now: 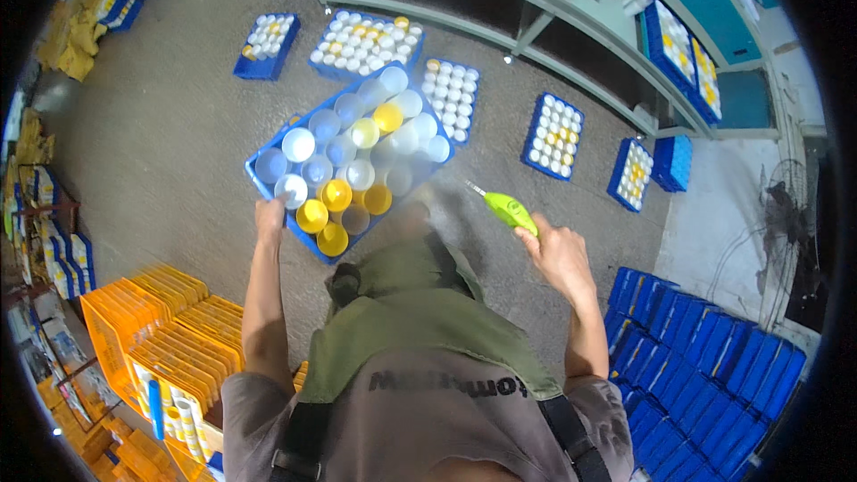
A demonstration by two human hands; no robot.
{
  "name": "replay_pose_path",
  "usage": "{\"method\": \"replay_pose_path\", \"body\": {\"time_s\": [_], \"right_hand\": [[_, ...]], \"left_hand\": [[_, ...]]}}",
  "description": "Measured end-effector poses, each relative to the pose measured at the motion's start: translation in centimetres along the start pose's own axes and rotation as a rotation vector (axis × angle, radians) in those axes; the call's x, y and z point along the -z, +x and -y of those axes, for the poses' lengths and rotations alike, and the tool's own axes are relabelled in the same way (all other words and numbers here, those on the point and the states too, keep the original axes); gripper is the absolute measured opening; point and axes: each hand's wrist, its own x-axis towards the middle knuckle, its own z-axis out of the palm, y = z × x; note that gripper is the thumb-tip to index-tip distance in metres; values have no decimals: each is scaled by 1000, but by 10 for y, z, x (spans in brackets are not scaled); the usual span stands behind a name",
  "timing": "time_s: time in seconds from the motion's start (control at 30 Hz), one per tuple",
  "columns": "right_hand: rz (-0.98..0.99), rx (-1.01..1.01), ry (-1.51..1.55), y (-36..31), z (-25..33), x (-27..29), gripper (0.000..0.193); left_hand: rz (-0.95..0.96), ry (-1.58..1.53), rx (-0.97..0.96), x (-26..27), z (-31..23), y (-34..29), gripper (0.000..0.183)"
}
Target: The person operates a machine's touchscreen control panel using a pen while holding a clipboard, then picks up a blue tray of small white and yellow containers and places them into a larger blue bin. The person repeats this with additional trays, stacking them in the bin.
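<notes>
My left hand [270, 218] is closed on the near left edge of a blue crate [253, 180], which is tilted in front of me. Upright white and yellow cups or tubes [336, 195] with open round mouths fill the crate in rows. In my right hand [562, 255] is a lime-green blow gun [511, 212], its thin metal nozzle pointing left toward the crate. A pale haze or blur covers the crate's right side, so the cups there are hard to make out. The lower edge of the crate is close to my green apron [402, 303].
Several filled blue crates [553, 136] stand on the floor ahead, before a long metal bench [482, 27]. Stacked orange trays [192, 330] are at my left, stacked blue crates [701, 361] at my right. A standing fan [786, 223] is by the right wall.
</notes>
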Motion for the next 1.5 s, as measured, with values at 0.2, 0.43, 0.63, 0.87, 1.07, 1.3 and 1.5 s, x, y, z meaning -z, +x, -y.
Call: {"method": "replay_pose_path", "body": {"time_s": [0.2, 0.43, 0.63, 0.87, 1.07, 1.3, 1.5], "right_hand": [[-138, 33, 42, 145, -15, 16, 38], [136, -98, 263, 193, -29, 17, 39], [50, -661, 742, 234, -36, -5, 39], [-18, -844, 785, 260, 6, -23, 37], [-193, -968, 999, 258, 47, -25, 34], [-136, -871, 340, 276, 69, -29, 48], [-297, -899, 191, 264, 88, -40, 61]], "left_hand": [[-140, -137, -70, 35, -37, 30, 29], [-48, -463, 102, 58, -98, 100, 40], [223, -845, 55, 18, -219, 272, 43], [227, -846, 4, -45, -427, 484, 41], [255, -841, 23, -71, -546, 537, 73], [688, -450, -272, -235, -560, 482, 52], [1208, 349, -529, -319, -339, 298, 24]]}}
